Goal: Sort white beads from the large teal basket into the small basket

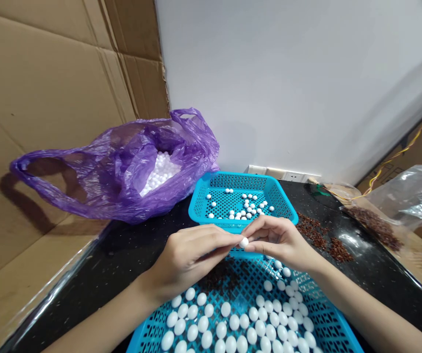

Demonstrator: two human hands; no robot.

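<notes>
One small white ball (pixel 244 242) is pinched where my two hands meet, above the near end of a blue basket. My left hand (pixel 196 252) comes in from the left, fingers pressed together, its fingertips on the ball. From the other side, my right hand (pixel 279 240) grips the same ball between thumb and fingers. Beneath them, the large blue basket (pixel 337 323) holds many white balls and a dark patch of small brown pieces (pixel 220 277). Just behind my hands, a smaller blue basket (pixel 287 198) contains more scattered white balls.
At the left, an open purple plastic bag (pixel 122 166) holds many white balls. Loose reddish-brown pieces (pixel 311 233) lie on the black countertop (pixel 122 250). A clear plastic bag (pixel 416 196) with brown pieces is at the right. Cardboard (pixel 49 73) stands left; sockets (pixel 295 176) line the wall.
</notes>
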